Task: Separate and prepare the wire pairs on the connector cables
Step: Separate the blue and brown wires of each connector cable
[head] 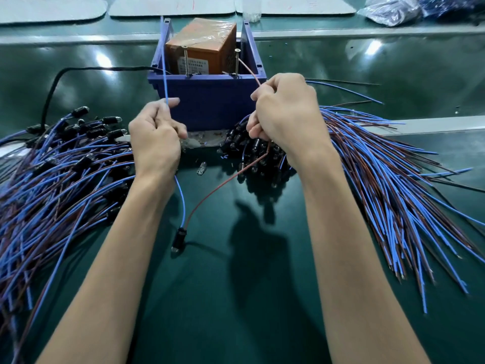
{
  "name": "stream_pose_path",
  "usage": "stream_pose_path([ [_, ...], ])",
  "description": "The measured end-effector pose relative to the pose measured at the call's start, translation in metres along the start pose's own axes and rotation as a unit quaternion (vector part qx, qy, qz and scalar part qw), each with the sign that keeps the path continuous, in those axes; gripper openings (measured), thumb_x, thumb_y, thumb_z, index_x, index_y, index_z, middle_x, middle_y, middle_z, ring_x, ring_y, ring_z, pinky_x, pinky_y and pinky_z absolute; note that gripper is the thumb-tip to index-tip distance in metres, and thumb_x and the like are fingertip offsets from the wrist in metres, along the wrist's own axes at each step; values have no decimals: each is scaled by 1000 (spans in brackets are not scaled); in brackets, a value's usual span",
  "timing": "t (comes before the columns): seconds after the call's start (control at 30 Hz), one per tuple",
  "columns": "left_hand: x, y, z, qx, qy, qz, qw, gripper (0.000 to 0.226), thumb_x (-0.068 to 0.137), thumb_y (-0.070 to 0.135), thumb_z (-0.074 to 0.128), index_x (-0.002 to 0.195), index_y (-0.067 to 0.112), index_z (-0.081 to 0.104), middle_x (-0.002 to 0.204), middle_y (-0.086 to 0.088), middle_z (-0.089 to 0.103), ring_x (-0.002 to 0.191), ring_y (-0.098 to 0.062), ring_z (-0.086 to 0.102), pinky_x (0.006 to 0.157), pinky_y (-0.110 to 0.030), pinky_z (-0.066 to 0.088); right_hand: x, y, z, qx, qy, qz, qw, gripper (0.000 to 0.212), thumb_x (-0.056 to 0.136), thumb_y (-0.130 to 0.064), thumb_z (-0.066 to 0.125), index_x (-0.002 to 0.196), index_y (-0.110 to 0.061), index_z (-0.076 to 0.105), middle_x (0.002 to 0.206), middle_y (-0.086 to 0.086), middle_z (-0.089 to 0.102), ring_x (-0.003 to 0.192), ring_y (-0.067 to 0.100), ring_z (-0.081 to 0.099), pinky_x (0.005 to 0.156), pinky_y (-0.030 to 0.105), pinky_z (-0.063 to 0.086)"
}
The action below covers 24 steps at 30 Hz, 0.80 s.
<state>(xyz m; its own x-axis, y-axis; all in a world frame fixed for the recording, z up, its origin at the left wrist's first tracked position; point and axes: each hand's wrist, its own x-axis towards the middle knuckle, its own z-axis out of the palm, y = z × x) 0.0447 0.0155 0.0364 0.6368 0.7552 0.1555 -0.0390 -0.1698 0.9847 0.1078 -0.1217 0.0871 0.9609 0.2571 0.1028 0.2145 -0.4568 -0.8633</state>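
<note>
1. Two bare forearms [110, 285] reach in from the near edge of the green surface [236, 324].
2. Between them, near the middle of the surface, is a black connector [179, 239]. I cannot tell whether it rests on the surface or hangs just above it. A blue wire [164, 74] and a red wire [215, 189] fork upward from it, spread well apart.
3. The left hand [154, 135] has its grip closed on the blue wire, pinched between thumb and forefinger. Above the hand the wire rises straight past the left wall of the bin [207, 101].
4. The right hand [286, 114] has its grip curled round the red wire. The wire comes out above the knuckles and runs up to the right screw [237, 61].
5. The blue bin stands beyond the hands, toward the far edge. It holds an orange box [202, 48] under clear film, with the left screw [185, 61] also upright before it.
6. The left pile [52, 179] of cables spreads along the left edge. The right pile [380, 179] fans toward the right edge, its connectors bunched under the right hand.
7. A black cord [52, 85] runs from the bin toward the left edge.
8. A small glass bulb [201, 168] lies between the hands.
</note>
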Motion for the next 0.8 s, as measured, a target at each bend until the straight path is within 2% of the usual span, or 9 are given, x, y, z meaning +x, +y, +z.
stream_pose_path([
  [0.1, -2, 0, 3, 16, -45, -17, 999, 23, 103, 8, 35, 110, 17, 55, 63, 8, 63, 34, -1, 38, 41, -12, 30, -1, -1, 0, -4, -12, 8, 1000, 22, 72, -4, 40, 82, -3, 60, 43, 0, 63, 75, 30, 68, 79, 46, 57],
  [0.2, -4, -2, 7, 60, -76, -49, 994, 26, 97, -1, 38, 106, 13, 56, 83, 5, 61, 38, 1, 43, 42, -9, 32, -1, -2, 0, -11, -18, 16, 1000, 24, 70, -5, 41, 82, -3, 62, 45, -2, 64, 81, 29, 68, 80, 44, 57],
  [0.27, -4, -3, 7, 71, -68, -58, 993, 22, 96, 3, 40, 97, 14, 60, 77, 6, 59, 36, 1, 40, 40, -10, 31, -1, -1, 0, -14, -20, 20, 999, 24, 74, -6, 42, 84, -2, 63, 46, -2, 64, 79, 27, 69, 81, 43, 57],
  [0.37, -2, -3, 4, 64, -71, -42, 995, 30, 102, 20, 41, 81, 16, 62, 61, 8, 57, 33, -2, 35, 40, -14, 30, -1, 1, 0, -14, -14, 7, 1000, 24, 84, -10, 42, 87, -1, 64, 46, 1, 64, 59, 20, 69, 79, 42, 58],
  [0.47, -4, -3, 1, 79, -101, -36, 991, 29, 102, 18, 42, 83, 14, 63, 45, 11, 54, 32, -3, 33, 38, -15, 28, -2, 1, 1, -12, -20, -6, 1000, 26, 91, -13, 42, 84, 0, 63, 46, 3, 64, 56, 19, 67, 78, 41, 58],
  [0.57, -6, 1, 2, 88, -166, -48, 981, 20, 102, 12, 41, 102, 12, 61, 43, 9, 54, 31, -4, 35, 37, -15, 32, -3, -1, 1, -23, -52, -5, 998, 22, 83, -1, 42, 76, 1, 63, 49, 7, 66, 59, 21, 66, 70, 36, 59],
  [0.67, -10, 8, 3, 93, -251, -64, 961, 19, 100, 8, 41, 103, 10, 59, 45, 5, 58, 34, -6, 47, 41, -15, 39, -7, -2, 1, -20, -92, -1, 996, 25, 81, 3, 39, 72, 1, 62, 49, 8, 65, 43, 15, 63, 43, 20, 49],
  [0.73, -15, 11, 4, 99, -288, -79, 949, 19, 100, 5, 41, 94, 11, 58, 48, 1, 61, 36, -7, 52, 41, -14, 42, -7, -1, 2, -29, -107, -4, 994, 24, 82, 0, 39, 76, 1, 63, 51, 9, 67, 40, 14, 62, 43, 19, 48],
  [0.8, -20, 13, 6, 92, -308, -91, 943, 22, 98, 1, 40, 87, 10, 57, 53, -6, 61, 38, -8, 55, 41, -13, 42, -6, 0, 3, -38, -116, -9, 993, 24, 83, -3, 40, 83, 2, 64, 55, 9, 69, 45, 16, 65, 51, 25, 55],
])
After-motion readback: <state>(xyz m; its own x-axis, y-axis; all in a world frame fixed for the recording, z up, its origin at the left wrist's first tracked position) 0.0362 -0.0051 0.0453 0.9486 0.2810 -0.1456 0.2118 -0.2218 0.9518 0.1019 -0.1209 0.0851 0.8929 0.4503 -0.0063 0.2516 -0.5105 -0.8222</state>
